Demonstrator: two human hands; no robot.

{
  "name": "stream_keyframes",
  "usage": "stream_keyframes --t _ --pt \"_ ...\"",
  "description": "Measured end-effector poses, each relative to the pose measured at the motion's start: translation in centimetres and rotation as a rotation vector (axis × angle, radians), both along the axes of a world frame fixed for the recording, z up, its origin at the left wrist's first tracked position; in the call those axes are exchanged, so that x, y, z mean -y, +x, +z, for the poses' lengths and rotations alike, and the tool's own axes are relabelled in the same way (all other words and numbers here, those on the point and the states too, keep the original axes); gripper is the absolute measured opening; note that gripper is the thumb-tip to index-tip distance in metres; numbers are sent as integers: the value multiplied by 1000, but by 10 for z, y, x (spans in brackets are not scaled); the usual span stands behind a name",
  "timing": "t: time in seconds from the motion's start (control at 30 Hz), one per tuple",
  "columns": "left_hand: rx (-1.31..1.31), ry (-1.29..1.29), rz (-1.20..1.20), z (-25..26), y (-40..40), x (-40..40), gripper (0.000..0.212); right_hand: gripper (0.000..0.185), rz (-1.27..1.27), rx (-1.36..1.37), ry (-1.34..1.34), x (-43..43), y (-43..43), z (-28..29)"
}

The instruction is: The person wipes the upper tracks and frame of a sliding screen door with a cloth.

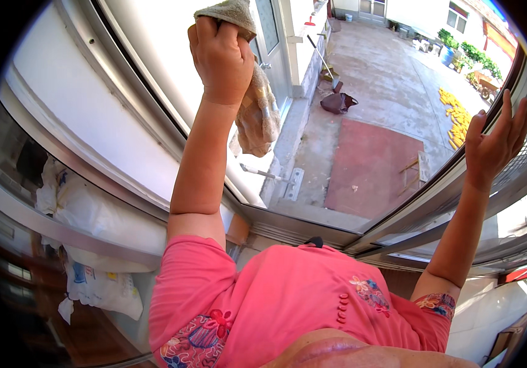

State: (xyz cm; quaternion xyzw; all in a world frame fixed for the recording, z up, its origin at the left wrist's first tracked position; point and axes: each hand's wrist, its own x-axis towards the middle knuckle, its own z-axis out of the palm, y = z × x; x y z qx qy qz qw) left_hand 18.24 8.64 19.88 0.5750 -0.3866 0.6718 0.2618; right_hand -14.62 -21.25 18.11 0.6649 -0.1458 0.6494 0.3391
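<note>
My left hand [224, 60] is raised high at the upper left, its fingers closed on a greyish-beige terry cloth [258, 110]. Part of the cloth shows above the fist, and a longer checked, stained part hangs down beside the wrist. At the right, my right hand [496, 138] is raised with its fingers apart and nothing in it. It is in front of the dark edge of a window or door frame [443, 179]; whether it touches the glass or frame I cannot tell.
Below the frame's sill [291, 225] lies a concrete yard with a red mat [374, 165], a dark bag [338, 103], a long-handled tool [316, 50] and yellow corn cobs [456, 117]. A white door [275, 55] stands beyond the cloth. White plastic bags [102, 285] show behind glass at the left.
</note>
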Motion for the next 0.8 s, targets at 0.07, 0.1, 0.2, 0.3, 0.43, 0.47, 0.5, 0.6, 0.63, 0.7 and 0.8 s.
stream_keyframes --t 0.07,0.1,0.2,0.3,0.43,0.47,0.5,0.6,0.63,0.7,0.8 --pt "-76 19 -52 -20 -5 4 26 51 -10 2 5 1 0 -1" --pt "-95 45 -54 -31 -9 4 26 51 -11 4 3 0 0 -1" --pt "-111 95 -52 -38 -7 -3 24 51 -23 8 1 -1 1 2" --pt "9 68 -40 -12 3 1 22 52 -56 3 10 -7 -7 6" --pt "23 32 -57 18 20 -5 32 52 19 26 33 -5 9 -2" --pt "34 19 -83 19 20 -6 36 51 47 42 42 -6 13 -3" --pt "73 28 -92 17 16 -4 17 51 63 58 37 -3 12 -5" --pt "-12 66 -199 -12 -1 10 23 50 42 107 34 0 6 -7" --pt "-58 128 -249 -27 -12 15 25 50 14 122 48 -5 1 -8" --pt "-118 267 -392 -66 -31 20 23 50 21 149 55 -2 0 -10" --pt "-197 361 -383 -126 -51 26 25 49 22 154 50 -5 3 -10"
